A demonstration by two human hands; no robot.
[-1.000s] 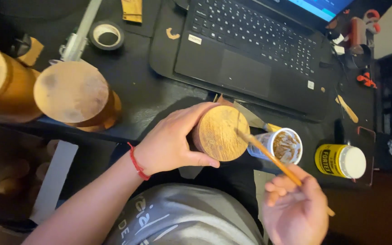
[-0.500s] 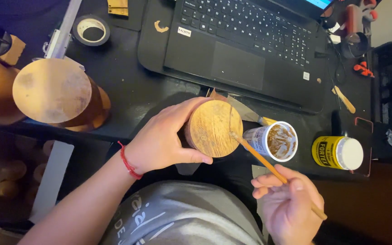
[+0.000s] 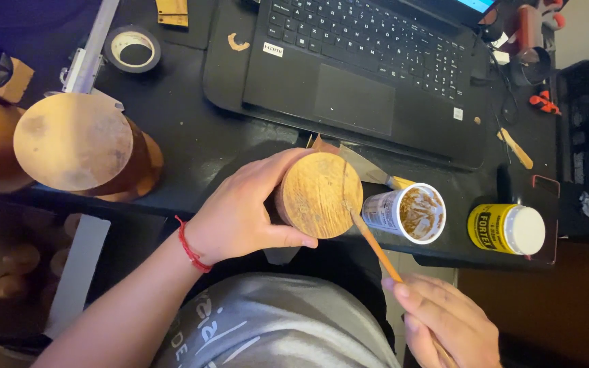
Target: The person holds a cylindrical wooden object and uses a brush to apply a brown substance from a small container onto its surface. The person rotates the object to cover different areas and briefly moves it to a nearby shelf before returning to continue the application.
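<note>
Two hands at work: left hand wrapped around a wooden cylinder, held at the near edge of the bench; right hand pinching a thin wooden stick, its tip touching the cylinder's end face. Just right: open cup of brown paste, then a yellow jar. Far side: laptop.
</note>
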